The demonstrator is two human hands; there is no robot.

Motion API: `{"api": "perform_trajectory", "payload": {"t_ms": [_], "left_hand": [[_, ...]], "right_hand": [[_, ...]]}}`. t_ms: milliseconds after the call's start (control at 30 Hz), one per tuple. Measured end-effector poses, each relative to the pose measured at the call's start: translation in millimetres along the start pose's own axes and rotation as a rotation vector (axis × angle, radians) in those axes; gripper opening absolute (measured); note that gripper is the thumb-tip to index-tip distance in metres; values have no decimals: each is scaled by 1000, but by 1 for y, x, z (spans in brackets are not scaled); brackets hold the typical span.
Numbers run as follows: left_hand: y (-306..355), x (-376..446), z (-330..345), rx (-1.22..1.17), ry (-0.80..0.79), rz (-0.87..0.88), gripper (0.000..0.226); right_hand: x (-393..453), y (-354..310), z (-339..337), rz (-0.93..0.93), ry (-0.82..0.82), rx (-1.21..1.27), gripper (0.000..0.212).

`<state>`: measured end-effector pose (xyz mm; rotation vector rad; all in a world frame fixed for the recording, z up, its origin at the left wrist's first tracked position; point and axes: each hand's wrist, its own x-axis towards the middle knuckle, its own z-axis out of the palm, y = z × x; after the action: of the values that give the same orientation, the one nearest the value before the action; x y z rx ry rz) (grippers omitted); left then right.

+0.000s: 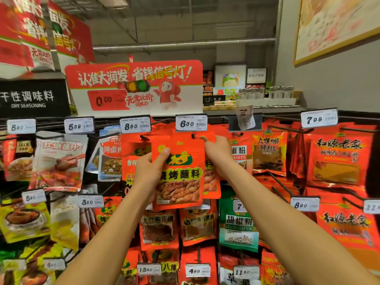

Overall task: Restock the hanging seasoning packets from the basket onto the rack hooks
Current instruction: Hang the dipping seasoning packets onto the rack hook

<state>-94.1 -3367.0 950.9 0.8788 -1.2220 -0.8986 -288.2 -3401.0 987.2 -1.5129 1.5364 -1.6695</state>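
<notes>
Up at the rack's top row, my left hand [151,171] gripped a red seasoning packet [180,173] by its left edge, thumb pressed on the front, holding it just under the 6.80 price tag [191,123]. My right hand [218,155] pinched the upper corner of another red packet [211,182] just behind it. Neighbouring packets hung on hooks [145,137] all around.
</notes>
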Motion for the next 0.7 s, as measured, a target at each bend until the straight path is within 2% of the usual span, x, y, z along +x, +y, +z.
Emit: {"api": "perform_trajectory", "payload": {"t_ms": [100, 167, 233, 367, 467, 567, 633, 700], "left_hand": [[5, 5, 15, -13, 5, 11, 24], [8, 10, 26, -8, 27, 19, 23], [10, 14, 38, -12, 52, 8, 22], [13, 20, 53, -23, 145, -53, 46], [10, 21, 55, 27, 178, -59, 12], [12, 21, 57, 38, 186, -72, 14], [16, 21, 59, 46, 178, -65, 22], [17, 22, 60, 56, 184, -34, 19]], "right_hand": [[0, 3, -6, 61, -4, 85, 44], [-6, 6, -10, -6, 57, 233, 26], [-12, 9, -13, -90, 41, 317, 19], [-8, 12, -11, -169, 24, 206, 24], [0, 14, -10, -125, 50, 87, 40], [3, 14, -6, -111, 80, 37, 49], [5, 12, -5, -93, 95, 64, 44], [5, 8, -5, -71, 112, 61, 38]]}}
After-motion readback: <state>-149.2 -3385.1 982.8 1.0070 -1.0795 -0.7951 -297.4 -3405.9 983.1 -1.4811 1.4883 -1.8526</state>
